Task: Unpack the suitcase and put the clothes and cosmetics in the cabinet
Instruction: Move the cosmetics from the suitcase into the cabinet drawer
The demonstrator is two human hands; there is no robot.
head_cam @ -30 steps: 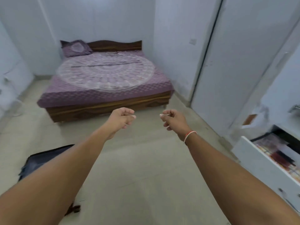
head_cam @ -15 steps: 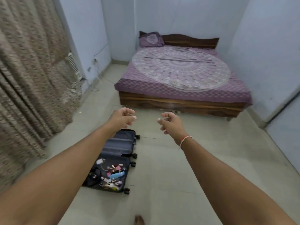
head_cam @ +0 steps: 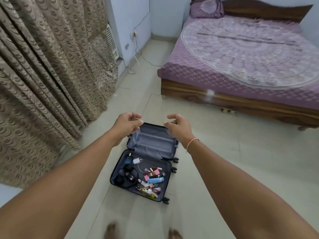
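A dark suitcase (head_cam: 151, 144) lies open on the tiled floor, its grey-lined lid flat at the far side. The near half holds several small cosmetics (head_cam: 152, 180), a white charger (head_cam: 136, 160) and a black bundle of cable or headphones (head_cam: 126, 176). My left hand (head_cam: 126, 124) and my right hand (head_cam: 177, 126) are stretched out above the lid's far edge, fingers loosely curled, holding nothing. No clothes show in the case. The cabinet is out of view.
A bed (head_cam: 250, 54) with a purple patterned cover stands at the right. Beige curtains (head_cam: 48, 75) hang along the left wall, with a wall socket and trailing cables (head_cam: 136, 49) beyond. My bare feet (head_cam: 143, 232) show at the bottom edge.
My view has swung left, from the cabinet and its open drawer to the suitcase. The suitcase now lies closer, below my hands. My fingers have loosened a little.
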